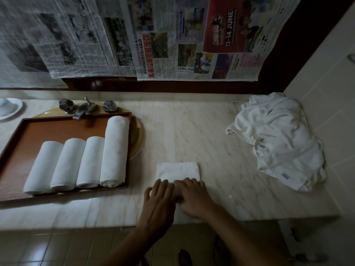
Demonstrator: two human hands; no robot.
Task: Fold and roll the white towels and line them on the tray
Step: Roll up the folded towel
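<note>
Far left: white dish at the table edge. Left: brown tray set over a basin, tap behind it; four rolled towels lie on it side by side and touching, the rightmost one longest, with bare tray to their left. Centre, near edge: one folded towel flat on the table, its near end under both hands. Left hand: grip apart, fingers fairly straight, pressing on the towel. Right hand: grip curled over the same near end. Step judged: rolling of the fifth towel, just begun. Next move likely calls for even pressure from both hands, rolling away toward the far end. Right: heap of loose towels, unfolded. Far wall: newspaper sheets.
</note>
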